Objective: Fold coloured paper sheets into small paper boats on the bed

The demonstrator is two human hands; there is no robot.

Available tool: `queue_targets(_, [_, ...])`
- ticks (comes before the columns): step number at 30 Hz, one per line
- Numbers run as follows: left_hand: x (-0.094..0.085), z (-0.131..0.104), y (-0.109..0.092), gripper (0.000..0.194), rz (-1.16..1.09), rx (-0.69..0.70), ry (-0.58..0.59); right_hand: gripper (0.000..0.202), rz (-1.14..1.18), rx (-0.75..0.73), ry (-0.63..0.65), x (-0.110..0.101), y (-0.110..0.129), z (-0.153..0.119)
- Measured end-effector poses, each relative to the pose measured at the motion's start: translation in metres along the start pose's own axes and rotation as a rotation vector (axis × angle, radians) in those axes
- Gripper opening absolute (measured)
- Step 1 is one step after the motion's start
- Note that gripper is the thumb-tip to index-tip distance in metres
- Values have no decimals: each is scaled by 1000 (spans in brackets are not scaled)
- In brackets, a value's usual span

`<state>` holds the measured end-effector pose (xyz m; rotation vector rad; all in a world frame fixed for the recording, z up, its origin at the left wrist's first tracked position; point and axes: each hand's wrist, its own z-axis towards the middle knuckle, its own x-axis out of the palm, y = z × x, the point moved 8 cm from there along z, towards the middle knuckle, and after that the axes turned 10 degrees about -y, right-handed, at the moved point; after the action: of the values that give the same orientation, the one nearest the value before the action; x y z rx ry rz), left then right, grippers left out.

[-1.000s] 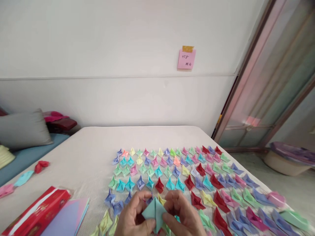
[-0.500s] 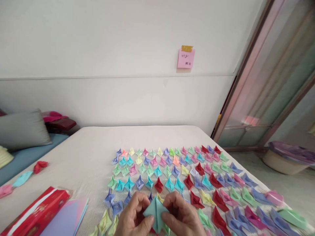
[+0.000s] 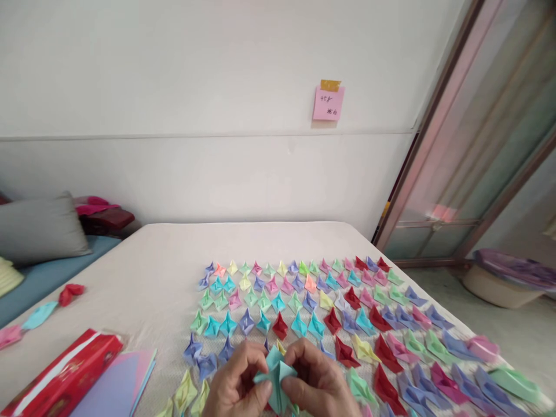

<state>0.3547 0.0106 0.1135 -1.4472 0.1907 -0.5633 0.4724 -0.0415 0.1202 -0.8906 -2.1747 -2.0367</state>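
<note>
A light teal piece of folded paper (image 3: pixel 277 385) is held up low in the middle of the view. My left hand (image 3: pixel 241 379) pinches its left side between thumb and fingers. On the opposite side, my right hand (image 3: pixel 316 379) grips it the same way, thumb pressed on the front near the centre. The paper shows a raised top point and a partly opened flap on the right. Behind and around both hands lie rows of small folded paper boats (image 3: pixel 299 326) in red, blue, green, yellow and pink.
At left, a red packet (image 3: pixel 65 370) lies beside a stack of coloured paper sheets (image 3: pixel 115 382). Several folded pieces, including a red one (image 3: pixel 72 294), sit near the table's left edge. A lidded bin (image 3: pixel 499 284) stands on the floor at right. A pink note (image 3: pixel 328 103) is taped to the wall.
The teal paper has gone from a flat kite-like shape to one with its right flap lifted and opened. Both hands stay in nearly the same place.
</note>
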Motion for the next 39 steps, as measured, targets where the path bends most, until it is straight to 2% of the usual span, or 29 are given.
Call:
queue_targets(6, [6, 0, 7, 25, -101, -211, 5, 32, 43, 15, -41, -6, -6, 4])
queue_targets(11, [-1, 3, -1, 22, -1, -142, -65, 32, 67, 12, -64, -9, -8, 6])
queue_targets(16, [1, 1, 9, 33, 126, -257, -32, 32, 51, 7, -60, -9, -9, 7])
queue_targets(22, [-8, 0, 6, 24, 259, -291, -154, 26, -65, 42, -40, -10, -21, 10])
queue_targets(27, [-12, -5, 18, 27, 49, -379, -259, 28, -34, 14, -79, -12, -18, 8])
queue_targets(32, [-10, -9, 25, 30, -178, -443, -283, 18, 90, 19, -100, -15, -18, 6])
queue_targets(39, [-9, -3, 14, 26, -122, -274, -185, 7, 158, 15, -76, -15, -16, 5])
